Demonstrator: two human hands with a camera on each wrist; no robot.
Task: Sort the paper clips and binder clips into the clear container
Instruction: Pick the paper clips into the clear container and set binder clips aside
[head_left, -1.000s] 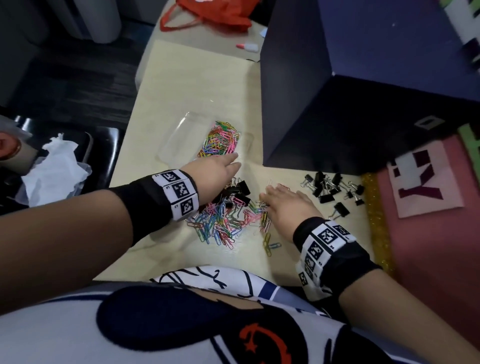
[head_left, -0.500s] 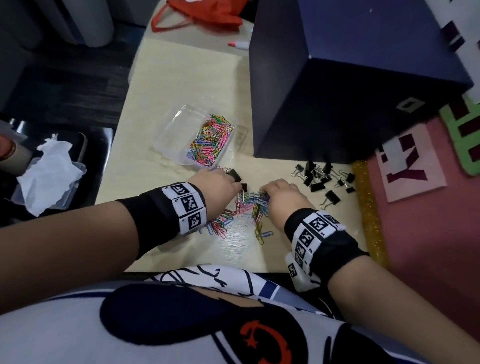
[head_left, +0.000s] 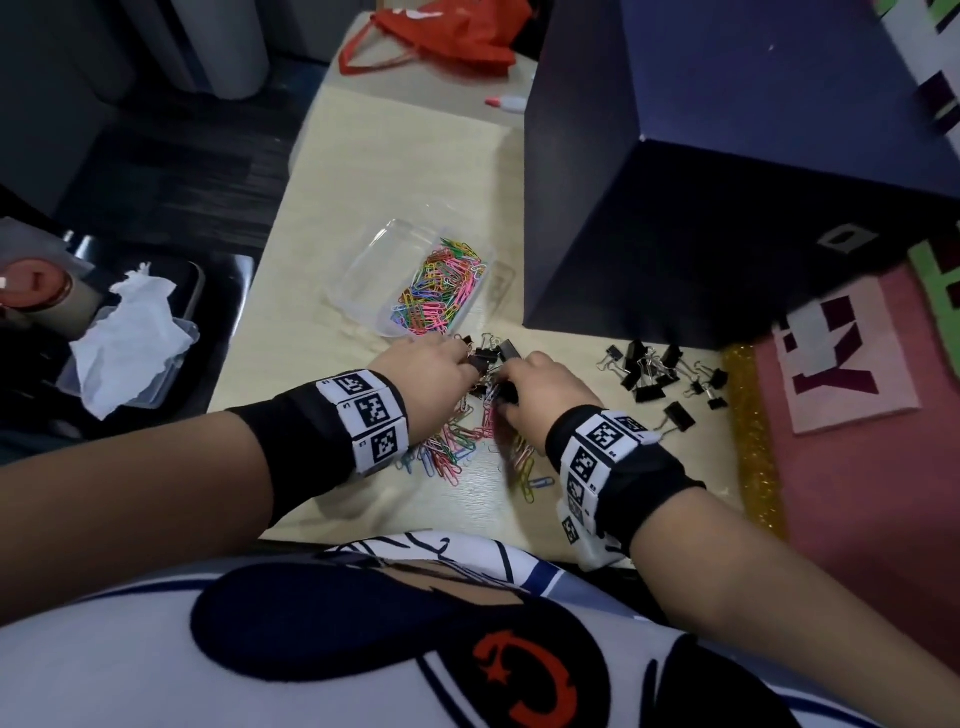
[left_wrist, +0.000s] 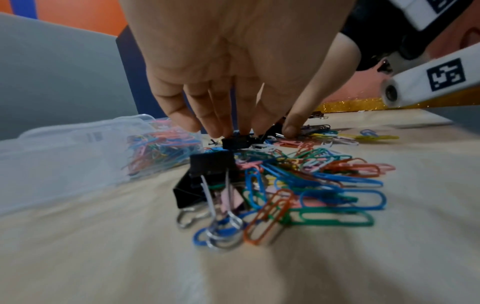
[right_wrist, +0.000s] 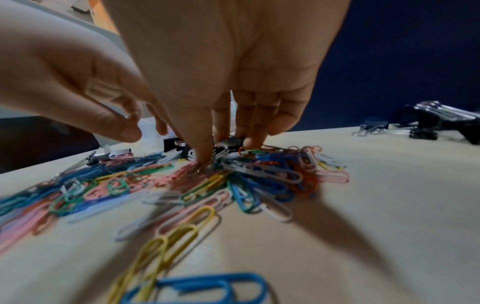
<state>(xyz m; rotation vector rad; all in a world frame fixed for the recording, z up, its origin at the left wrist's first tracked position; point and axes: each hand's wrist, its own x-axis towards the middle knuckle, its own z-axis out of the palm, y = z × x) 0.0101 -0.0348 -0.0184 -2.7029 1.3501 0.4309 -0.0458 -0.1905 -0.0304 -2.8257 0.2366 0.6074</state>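
Note:
A clear container (head_left: 358, 291) on the pale table holds coloured paper clips (head_left: 441, 291) in its right half. Just in front of it lies a loose pile of paper clips (head_left: 452, 441) with several black binder clips (head_left: 488, 356) at its far edge. My left hand (head_left: 460, 364) reaches down there, its fingertips (left_wrist: 221, 131) pinching a black binder clip (left_wrist: 235, 142). My right hand (head_left: 506, 389) is close beside it, thumb (right_wrist: 205, 160) pressed into the paper clips (right_wrist: 182, 185) and curled fingers on another binder clip (right_wrist: 231, 143). A separate group of binder clips (head_left: 654, 369) lies to the right.
A large dark blue box (head_left: 701, 182) stands right behind the clips. A pink felt mat (head_left: 852, 467) and a gold glitter strip (head_left: 753, 441) border the table's right edge. A red bag (head_left: 447, 36) and a marker (head_left: 506, 104) lie far back; a tissue (head_left: 130, 332) sits left.
Both hands went from lying spread over the pile to curled fingers. They have drawn together at the binder clips on the pile's far edge.

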